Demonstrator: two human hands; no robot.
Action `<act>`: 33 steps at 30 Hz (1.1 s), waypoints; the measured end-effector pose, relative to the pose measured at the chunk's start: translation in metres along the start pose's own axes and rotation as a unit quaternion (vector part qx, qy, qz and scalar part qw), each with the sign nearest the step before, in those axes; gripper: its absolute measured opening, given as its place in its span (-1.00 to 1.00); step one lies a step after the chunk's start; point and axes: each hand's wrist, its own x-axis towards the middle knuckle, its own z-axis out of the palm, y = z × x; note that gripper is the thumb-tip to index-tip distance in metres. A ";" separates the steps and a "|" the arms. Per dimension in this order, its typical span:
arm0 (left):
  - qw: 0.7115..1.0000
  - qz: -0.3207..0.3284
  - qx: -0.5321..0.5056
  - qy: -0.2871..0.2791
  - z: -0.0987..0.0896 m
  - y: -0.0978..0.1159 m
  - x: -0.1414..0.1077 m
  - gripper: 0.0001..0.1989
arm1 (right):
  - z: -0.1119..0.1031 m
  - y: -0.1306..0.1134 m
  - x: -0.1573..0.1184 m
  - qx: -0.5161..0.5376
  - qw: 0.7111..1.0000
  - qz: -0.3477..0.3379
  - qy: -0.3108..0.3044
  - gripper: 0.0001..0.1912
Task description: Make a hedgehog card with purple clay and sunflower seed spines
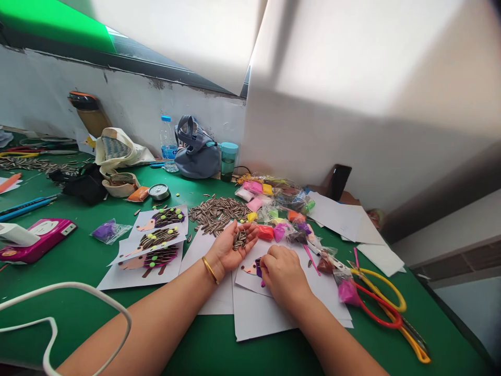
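Observation:
My left hand (230, 246), with a gold bangle at the wrist, is palm up and cupped around several striped sunflower seeds (239, 239). Beside it, my right hand (282, 271) is closed over a small purple and pink hedgehog figure (250, 268) on white paper (270, 318); its fingertips touch the figure, and anything pinched between them is hidden. Beyond my left hand lies a pile of seeds (217, 211). To the left, finished-looking hedgehog pictures (158, 257) with seed spines and green dots overlap on white sheets.
Bagged coloured clay (266, 232) lies beyond my right hand. Scissors with red and yellow handles (379, 297) are at the right. A white cable (90, 290) loops over the near left. A blue bag (198, 156), a bottle (167, 143) and a teal cup (228, 162) stand by the wall.

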 end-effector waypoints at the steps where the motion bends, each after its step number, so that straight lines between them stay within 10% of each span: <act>1: 1.000 -0.001 0.000 -0.001 0.000 0.000 0.000 -0.63 | -0.001 0.000 0.000 0.005 1.000 0.000 0.000 -0.90; 20: 0.989 -0.077 0.024 -0.120 0.017 -0.010 -0.025 -0.49 | -0.011 0.006 0.005 0.176 0.978 -0.018 0.107 -0.78; 33: 0.989 -0.108 -0.006 -0.103 0.021 -0.026 -0.032 -0.54 | -0.014 0.003 0.009 0.207 0.968 0.017 0.138 -0.85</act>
